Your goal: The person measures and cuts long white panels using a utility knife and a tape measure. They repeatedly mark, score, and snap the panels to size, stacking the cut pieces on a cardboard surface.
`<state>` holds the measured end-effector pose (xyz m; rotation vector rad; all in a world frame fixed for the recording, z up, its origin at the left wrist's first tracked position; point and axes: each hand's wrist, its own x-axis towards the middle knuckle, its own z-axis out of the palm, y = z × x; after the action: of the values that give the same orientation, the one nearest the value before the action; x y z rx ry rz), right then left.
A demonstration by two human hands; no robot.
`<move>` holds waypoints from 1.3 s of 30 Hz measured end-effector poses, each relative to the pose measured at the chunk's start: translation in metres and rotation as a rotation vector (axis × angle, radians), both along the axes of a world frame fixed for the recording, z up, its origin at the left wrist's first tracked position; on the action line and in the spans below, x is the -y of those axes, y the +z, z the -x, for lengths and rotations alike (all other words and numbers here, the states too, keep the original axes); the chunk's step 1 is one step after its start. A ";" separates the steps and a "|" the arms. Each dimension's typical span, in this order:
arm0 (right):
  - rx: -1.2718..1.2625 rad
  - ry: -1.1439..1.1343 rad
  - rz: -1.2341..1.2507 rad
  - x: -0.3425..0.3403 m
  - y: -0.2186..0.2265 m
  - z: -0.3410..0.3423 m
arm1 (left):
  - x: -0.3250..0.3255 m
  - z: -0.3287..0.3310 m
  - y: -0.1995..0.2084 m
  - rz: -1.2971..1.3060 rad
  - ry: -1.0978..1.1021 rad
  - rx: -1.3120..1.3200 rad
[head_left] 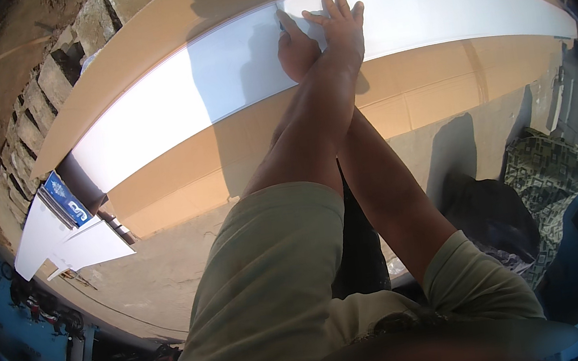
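My forearms cross, the left one passing over the right. My left hand lies on a long white panel with its fingers spread, pressing near the far edge. Just left of it, my right hand is closed, with the index finger stretched toward that same edge. Something small and dark shows beside this finger, too small to name. The white panel rests on brown cardboard, which sticks out along its near and far sides. Shadow covers the panel's middle around my hands.
Stone blocks line the far left. A white sheet piece and a blue printed box sit at the panel's left end. On the right are a dark bundle and patterned cloth. Motorbikes stand lower left.
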<state>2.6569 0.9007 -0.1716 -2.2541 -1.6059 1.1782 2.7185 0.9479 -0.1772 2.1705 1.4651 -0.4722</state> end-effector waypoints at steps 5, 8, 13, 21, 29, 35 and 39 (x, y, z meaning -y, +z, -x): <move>-0.006 0.074 -0.275 0.049 -0.003 -0.022 | 0.000 -0.007 -0.006 -0.002 -0.011 -0.037; -0.492 -0.201 -0.146 0.104 0.008 -0.035 | 0.000 -0.007 -0.009 0.023 0.003 -0.017; -0.066 0.013 0.457 0.174 0.038 -0.067 | 0.003 -0.007 -0.012 0.034 0.059 0.012; -0.059 -0.289 -0.003 0.252 0.102 -0.114 | -0.023 0.063 0.000 -0.081 -0.054 0.386; -0.697 -1.087 -0.125 0.091 0.014 -0.182 | -0.004 0.137 -0.034 -0.196 0.363 0.072; -0.684 -1.440 -0.088 0.068 0.025 -0.197 | 0.000 0.066 -0.007 -0.251 0.722 0.303; -0.789 -1.203 -0.112 0.111 0.058 -0.231 | 0.040 0.058 0.031 -0.312 0.805 0.571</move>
<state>2.8875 0.7901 -0.1135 -1.7203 0.0381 1.2102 2.6603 0.9077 -0.1464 1.5001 1.9370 0.6311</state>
